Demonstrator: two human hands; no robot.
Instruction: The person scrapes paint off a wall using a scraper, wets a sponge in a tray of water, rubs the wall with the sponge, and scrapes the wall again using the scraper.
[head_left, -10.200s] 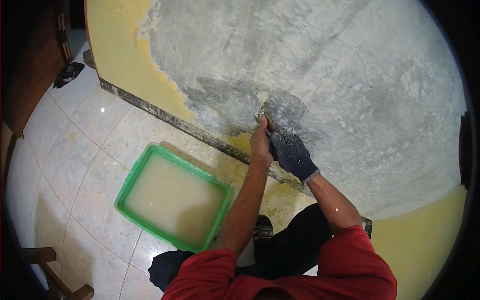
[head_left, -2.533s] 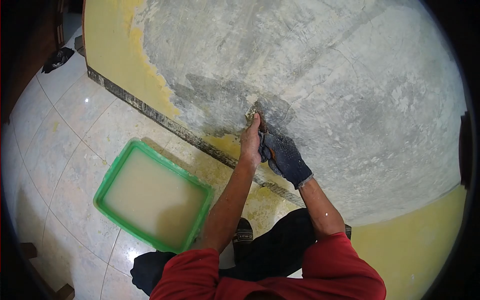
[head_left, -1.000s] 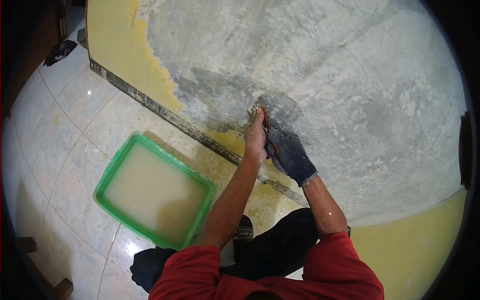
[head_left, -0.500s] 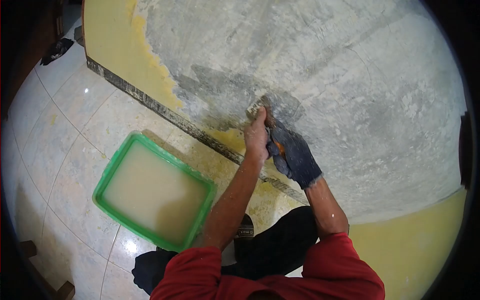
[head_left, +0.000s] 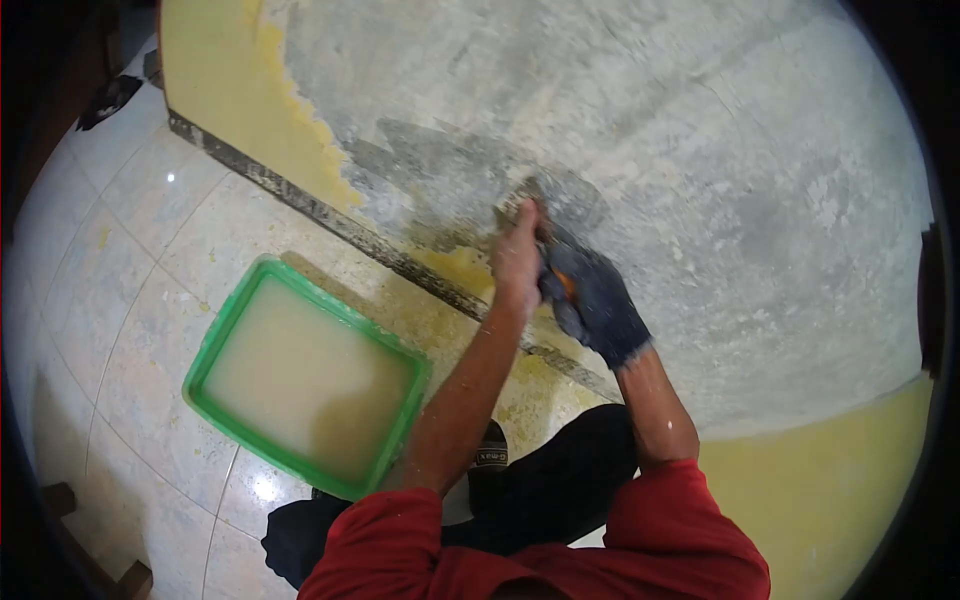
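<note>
A scraper with an orange handle lies against the wall's grey, rough patch. My right hand, in a dark glove, is wrapped round its handle; a bit of orange shows between the fingers. My bare left hand grips the tool nearer the blade, its thumb pointing up along it. Both hands are close together, just above the wall's dark bottom strip. The blade's edge is partly hidden and too blurred to make out exactly.
A green basin of cloudy liquid stands on the tiled floor left of my arms. Yellow paint borders the grey patch. A dark skirting strip runs along the wall's foot. A black item lies at far left.
Both hands and the scraper have shifted very slightly on the wall, the left hand a little upward. The view has tilted a touch. The grip is the same.
</note>
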